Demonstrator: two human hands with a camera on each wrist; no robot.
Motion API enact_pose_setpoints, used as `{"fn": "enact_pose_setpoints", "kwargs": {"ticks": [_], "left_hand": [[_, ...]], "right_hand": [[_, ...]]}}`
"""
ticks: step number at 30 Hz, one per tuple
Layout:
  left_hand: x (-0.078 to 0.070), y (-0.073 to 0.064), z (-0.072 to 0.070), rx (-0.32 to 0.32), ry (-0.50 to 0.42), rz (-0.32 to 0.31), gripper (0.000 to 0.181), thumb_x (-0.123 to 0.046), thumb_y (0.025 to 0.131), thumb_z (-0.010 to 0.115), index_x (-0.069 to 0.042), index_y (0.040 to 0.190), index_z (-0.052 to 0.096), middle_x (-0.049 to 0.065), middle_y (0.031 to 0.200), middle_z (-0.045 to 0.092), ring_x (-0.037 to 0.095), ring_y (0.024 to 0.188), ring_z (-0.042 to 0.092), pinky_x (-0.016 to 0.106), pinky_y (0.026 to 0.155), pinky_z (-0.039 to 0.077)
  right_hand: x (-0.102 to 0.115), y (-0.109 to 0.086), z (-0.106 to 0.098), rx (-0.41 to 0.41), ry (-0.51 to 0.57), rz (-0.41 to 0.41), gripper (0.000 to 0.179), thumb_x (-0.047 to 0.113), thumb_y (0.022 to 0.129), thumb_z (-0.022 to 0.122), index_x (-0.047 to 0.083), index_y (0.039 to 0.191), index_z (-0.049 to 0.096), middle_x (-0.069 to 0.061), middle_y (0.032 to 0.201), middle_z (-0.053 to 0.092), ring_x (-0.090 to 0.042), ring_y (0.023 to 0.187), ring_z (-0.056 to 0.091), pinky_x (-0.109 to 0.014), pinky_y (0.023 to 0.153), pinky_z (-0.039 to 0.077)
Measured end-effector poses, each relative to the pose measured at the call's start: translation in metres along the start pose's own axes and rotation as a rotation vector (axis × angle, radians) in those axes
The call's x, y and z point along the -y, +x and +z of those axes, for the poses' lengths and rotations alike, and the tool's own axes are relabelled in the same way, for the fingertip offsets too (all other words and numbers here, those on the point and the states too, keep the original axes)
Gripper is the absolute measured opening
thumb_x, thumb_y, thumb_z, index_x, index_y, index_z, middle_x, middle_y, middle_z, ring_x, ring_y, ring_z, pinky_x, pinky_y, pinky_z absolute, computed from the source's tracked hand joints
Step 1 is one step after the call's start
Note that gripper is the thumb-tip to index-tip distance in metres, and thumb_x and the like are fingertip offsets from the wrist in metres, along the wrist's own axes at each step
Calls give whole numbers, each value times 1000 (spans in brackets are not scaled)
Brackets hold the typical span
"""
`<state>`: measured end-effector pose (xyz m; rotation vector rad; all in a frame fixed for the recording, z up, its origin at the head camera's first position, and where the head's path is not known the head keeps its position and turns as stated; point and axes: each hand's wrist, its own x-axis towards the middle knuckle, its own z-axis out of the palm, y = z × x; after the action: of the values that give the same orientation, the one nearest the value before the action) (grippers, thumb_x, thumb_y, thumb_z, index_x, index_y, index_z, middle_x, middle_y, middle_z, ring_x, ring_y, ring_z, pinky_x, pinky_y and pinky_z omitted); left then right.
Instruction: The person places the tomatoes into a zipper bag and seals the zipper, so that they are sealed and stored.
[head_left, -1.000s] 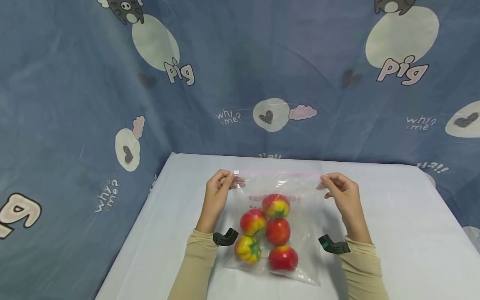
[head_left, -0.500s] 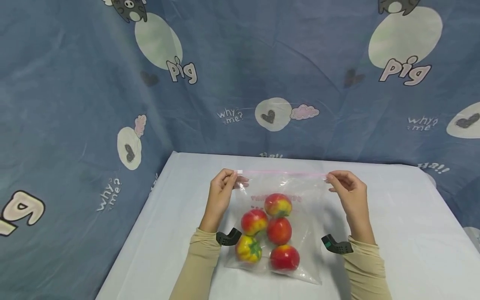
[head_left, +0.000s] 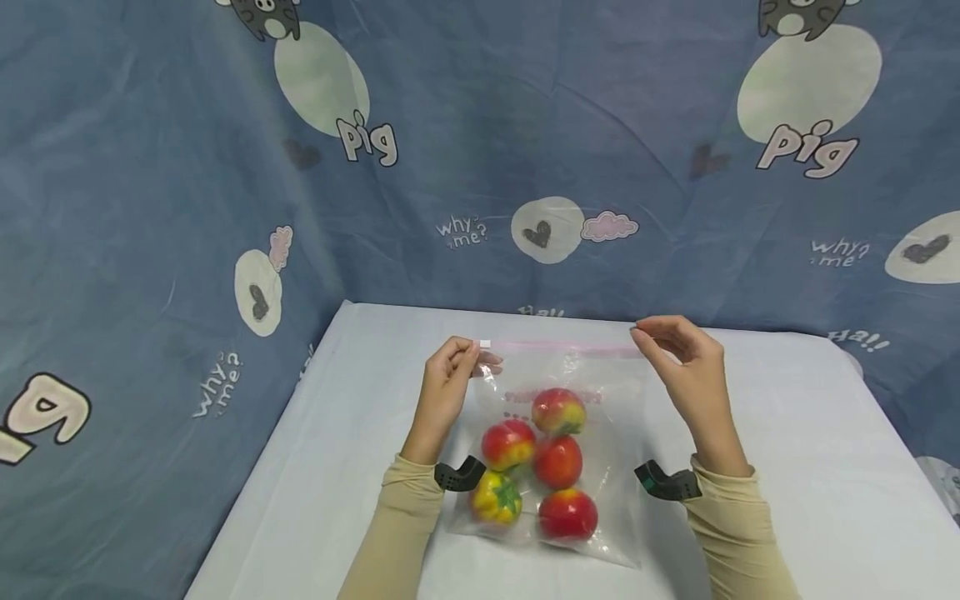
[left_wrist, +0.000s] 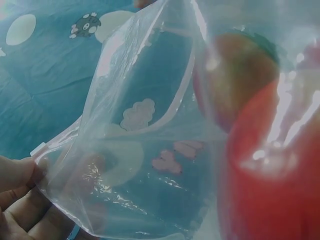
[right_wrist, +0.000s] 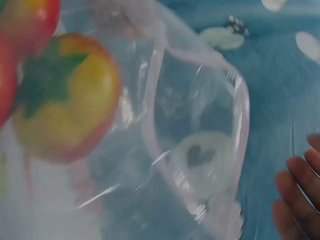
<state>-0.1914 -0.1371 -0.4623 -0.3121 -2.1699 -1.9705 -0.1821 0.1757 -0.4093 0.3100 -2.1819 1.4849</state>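
A clear zip bag [head_left: 611,450] with a pink seal strip along its top edge stands between the hands, several red and yellow fruits inside, one red fruit [head_left: 567,515] low on the right. The left hand [head_left: 442,387] pinches the bag's upper left corner beside a white slider [head_left: 485,343]. In the left wrist view, thumb and fingers grip the plastic. The right hand [head_left: 686,367] is by the upper right corner; the right wrist view has its loosely bent fingers [right_wrist: 295,190] apart from the bag. Both wrist views show the bag's mouth parted, with a gap between its edges.
A white-covered table [head_left: 795,433] lies under the bag. Behind and to the left hangs a blue curtain [head_left: 450,108] with pig prints and lettering. A black wrist device [head_left: 460,474] is on the left wrist, another [head_left: 667,482] on the right.
The right hand pinched the upper right corner, then let go and rose slightly up and left. The left hand keeps its pinch, shifting a little right. The fruits stay nearly in place.
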Motion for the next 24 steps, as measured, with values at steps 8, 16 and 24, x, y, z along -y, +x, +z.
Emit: {"fn": "enact_pose_setpoints", "kwargs": {"ticks": [8, 16, 24], "left_hand": [[0, -1, 0, 8, -11, 9, 30, -31, 108, 52, -3, 104, 62, 17, 102, 79, 25, 91, 78, 42, 95, 61], [-1, -1, 1, 11, -39, -3, 29, -28, 108, 52, -2, 105, 63, 19, 101, 78, 19, 89, 78, 30, 91, 61], [0, 0, 1, 27, -63, 16, 29, -26, 109, 51, 1, 105, 62, 23, 101, 78, 25, 91, 78, 30, 90, 61]], "right_hand": [[39, 32, 19, 399, -129, -97, 16, 20, 96, 74, 15, 111, 76, -2, 110, 78, -6, 102, 72, -29, 97, 60], [59, 64, 45, 657, -157, -107, 19, 24, 95, 75, 14, 111, 76, -4, 110, 77, -18, 104, 74, -46, 96, 61], [77, 84, 76, 873, -184, -139, 20, 14, 93, 77, 10, 113, 76, -7, 111, 78, -21, 106, 75, -45, 96, 61]]}}
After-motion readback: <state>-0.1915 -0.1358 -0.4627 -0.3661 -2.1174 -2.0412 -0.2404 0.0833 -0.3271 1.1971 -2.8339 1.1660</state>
